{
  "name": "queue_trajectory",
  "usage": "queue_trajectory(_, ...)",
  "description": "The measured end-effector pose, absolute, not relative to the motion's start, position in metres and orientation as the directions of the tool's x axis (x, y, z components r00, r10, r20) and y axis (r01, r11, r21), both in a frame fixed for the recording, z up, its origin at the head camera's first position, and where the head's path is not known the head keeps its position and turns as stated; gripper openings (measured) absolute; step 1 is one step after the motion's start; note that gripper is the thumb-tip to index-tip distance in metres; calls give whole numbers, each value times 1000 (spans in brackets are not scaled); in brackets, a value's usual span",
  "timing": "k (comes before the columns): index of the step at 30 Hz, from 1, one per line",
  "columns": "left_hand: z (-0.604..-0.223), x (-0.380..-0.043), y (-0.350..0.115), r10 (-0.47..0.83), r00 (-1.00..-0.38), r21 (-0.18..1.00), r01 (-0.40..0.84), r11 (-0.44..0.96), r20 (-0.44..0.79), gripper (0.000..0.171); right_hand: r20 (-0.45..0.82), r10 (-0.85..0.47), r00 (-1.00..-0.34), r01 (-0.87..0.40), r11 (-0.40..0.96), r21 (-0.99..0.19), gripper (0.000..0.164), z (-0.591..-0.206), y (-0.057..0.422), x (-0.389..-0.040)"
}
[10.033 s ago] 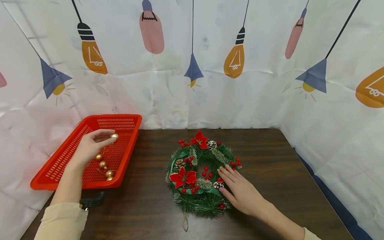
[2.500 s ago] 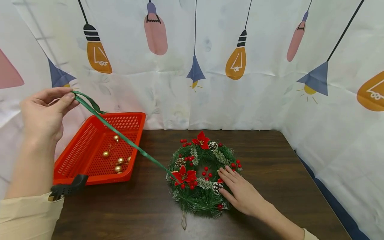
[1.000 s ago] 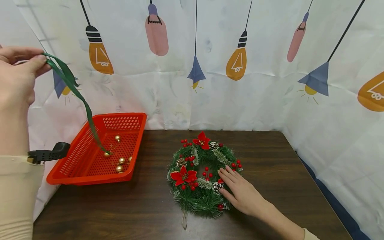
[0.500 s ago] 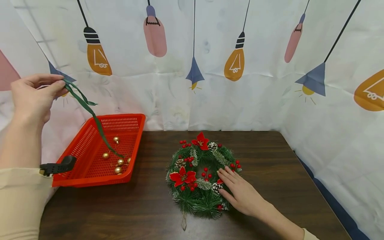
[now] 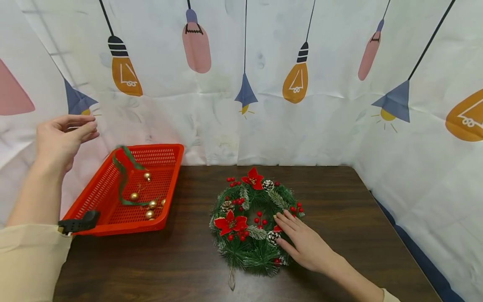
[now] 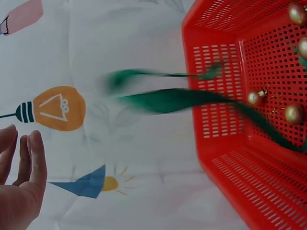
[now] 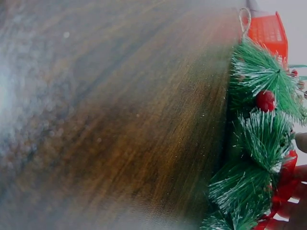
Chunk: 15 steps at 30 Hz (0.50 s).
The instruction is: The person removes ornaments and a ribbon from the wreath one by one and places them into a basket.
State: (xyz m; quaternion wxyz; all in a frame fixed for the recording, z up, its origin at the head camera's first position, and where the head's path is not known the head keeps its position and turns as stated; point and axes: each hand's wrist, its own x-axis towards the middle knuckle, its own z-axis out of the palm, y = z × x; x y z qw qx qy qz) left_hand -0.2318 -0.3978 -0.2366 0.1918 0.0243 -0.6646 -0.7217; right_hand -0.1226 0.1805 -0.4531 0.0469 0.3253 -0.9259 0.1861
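Observation:
A green ribbon point(image 5: 122, 184) drops into the red plastic basket point(image 5: 175, 167), blurred with motion in the left wrist view. My left hand point(image 5: 62, 140) is raised above the basket's left side, fingers loosely bent and holding nothing, apart from the ribbon. Gold balls point(image 5: 149, 214) lie on the basket floor. On the table sits a green wreath point(image 5: 260, 256) bearing red poinsettias point(image 5: 230, 222), pinecones and red berries. With fairly straight fingers, my right hand point(image 5: 305, 243) rests on the wreath's right side; in the right wrist view its fingertips show at the edge.
The dark wooden table point(image 5: 181, 260) carries the basket at the left and the wreath near the middle. A twine loop point(image 5: 232, 279) sticks out from the wreath's front. A printed white curtain point(image 5: 215, 126) stands behind and at both sides.
Earlier the ribbon lay on the wreath; my left hand pulled it off, carried it left over the basket and has now let it fall. My right hand has stayed on the wreath.

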Motion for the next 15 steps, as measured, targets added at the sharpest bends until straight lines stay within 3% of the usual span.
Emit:
queue_trajectory(7,-252,-229,-396,-303,-923,964,185,190,237,21,181,-573,-799,-597,726,-341,64,-452,181,-121)
queue_trajectory(15,-271,-228,-371,-225,-919,854,181,487,323,23,224,-573,-788,-614,703,-359,58,-443,183,-124)
